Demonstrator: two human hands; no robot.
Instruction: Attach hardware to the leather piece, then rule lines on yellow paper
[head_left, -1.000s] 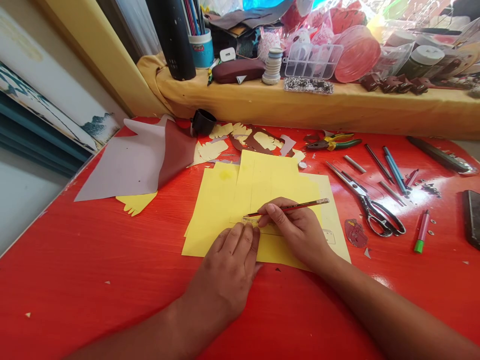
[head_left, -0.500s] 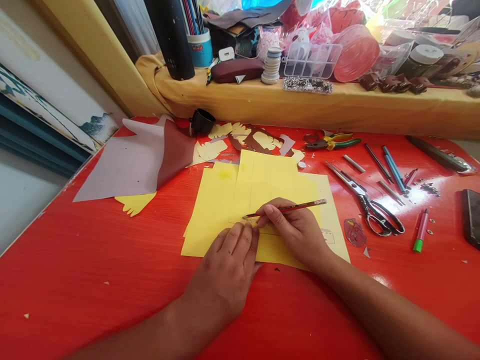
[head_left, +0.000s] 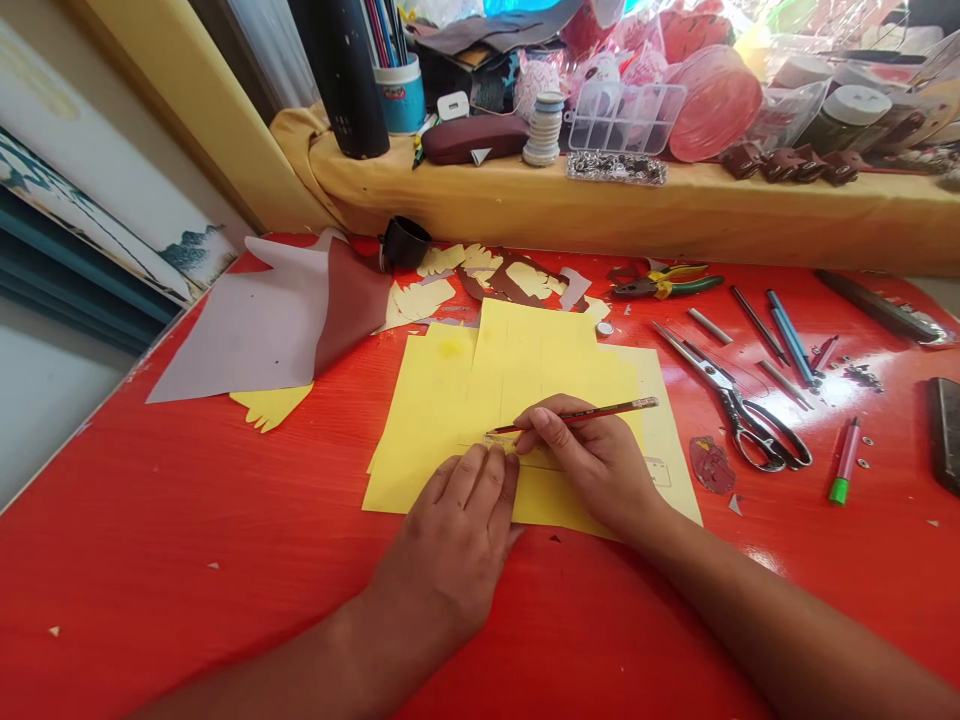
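Note:
A dark pencil with a pale eraser end is pinched in my right hand, its tip down on a yellow sheet. Faint thin lines cross the sheet. My left hand lies flat on the lower part of the sheet, fingers stretched out side by side. Just beyond its fingertips shows the edge of a small clear strip with fine marks, like a ruler; the fingers cover most of it. Several yellow sheets overlap here, and a small printed box shows at the right beside my wrist.
Scissors, a pink and green marker and pliers lie to the right. Grey and brown sheets lie at the left. Cut scraps and a black cup are behind. A cloth-covered ledge runs along the back.
Almost nothing differs. The pencil and my right hand have shifted very slightly to the right; my left hand stays in place.

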